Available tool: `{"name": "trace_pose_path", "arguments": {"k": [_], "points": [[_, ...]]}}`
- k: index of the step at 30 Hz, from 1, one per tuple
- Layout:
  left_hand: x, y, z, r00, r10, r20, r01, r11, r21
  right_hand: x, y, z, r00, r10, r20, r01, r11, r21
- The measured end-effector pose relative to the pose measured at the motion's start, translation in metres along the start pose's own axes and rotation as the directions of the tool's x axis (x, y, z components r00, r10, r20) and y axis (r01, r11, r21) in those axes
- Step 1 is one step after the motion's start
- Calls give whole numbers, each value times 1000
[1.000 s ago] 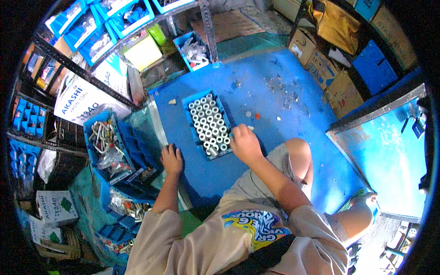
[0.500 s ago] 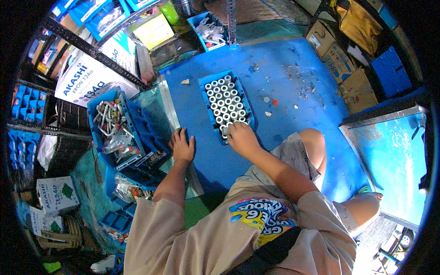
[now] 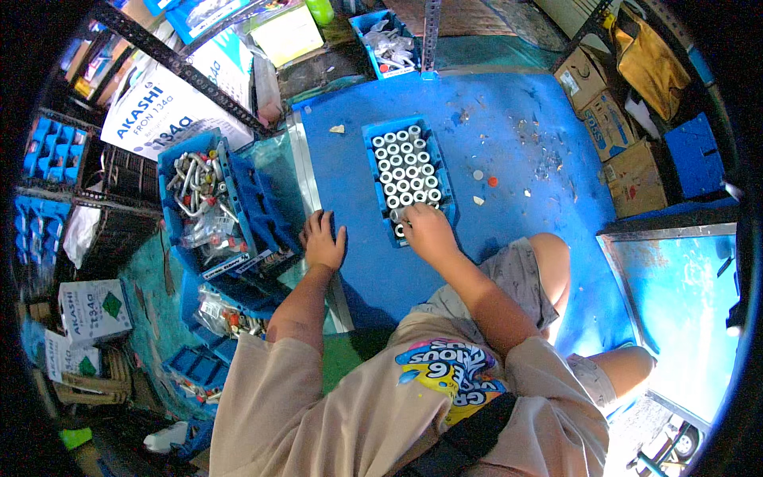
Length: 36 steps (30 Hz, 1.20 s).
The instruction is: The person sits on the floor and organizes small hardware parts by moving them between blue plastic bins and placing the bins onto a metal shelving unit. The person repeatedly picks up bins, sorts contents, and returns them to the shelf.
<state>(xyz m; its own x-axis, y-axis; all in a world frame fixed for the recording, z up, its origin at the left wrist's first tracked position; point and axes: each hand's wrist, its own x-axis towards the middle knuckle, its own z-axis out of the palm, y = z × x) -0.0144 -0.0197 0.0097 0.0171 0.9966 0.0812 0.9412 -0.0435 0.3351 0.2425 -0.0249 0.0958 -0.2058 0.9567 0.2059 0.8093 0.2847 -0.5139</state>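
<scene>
Grey cylinders [image 3: 406, 172] are partly hidden by the right hand [image 3: 430, 232].

Smooth, metal-looking cylinders [image 3: 411, 172] in a plastic bin [image 3: 441, 171], scuffed glossy blue surface [image 3: 342, 175], matt cloth shirt [image 3: 350, 397], matt cardboard box [image 3: 634, 179], perforated metal post [image 3: 430, 36]

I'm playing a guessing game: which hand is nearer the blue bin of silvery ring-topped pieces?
Right. The right hand is over the near end of the blue bin, at the ring-topped pieces; the left hand rests apart, to its left.
</scene>
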Motion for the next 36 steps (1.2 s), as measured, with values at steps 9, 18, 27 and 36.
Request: {"name": "trace_pose_path", "arguments": {"k": [9,18,27,36], "points": [[0,-3,2,1000,12,0,-12,1000,-13,3,0,2,998,-48,45,55,986,-159],[1,-3,1,1000,13,18,-12,999,-42,-7,-2,13,987,162,6,-161,973,166],[2,-3,-3,999,-13,50,16,997,-74,-13,44,-38,936,20,-353,6,997,74],[0,-1,-10,999,-18,44,22,995,-98,7,79,0,679,683,269,-733,619,282]]}}
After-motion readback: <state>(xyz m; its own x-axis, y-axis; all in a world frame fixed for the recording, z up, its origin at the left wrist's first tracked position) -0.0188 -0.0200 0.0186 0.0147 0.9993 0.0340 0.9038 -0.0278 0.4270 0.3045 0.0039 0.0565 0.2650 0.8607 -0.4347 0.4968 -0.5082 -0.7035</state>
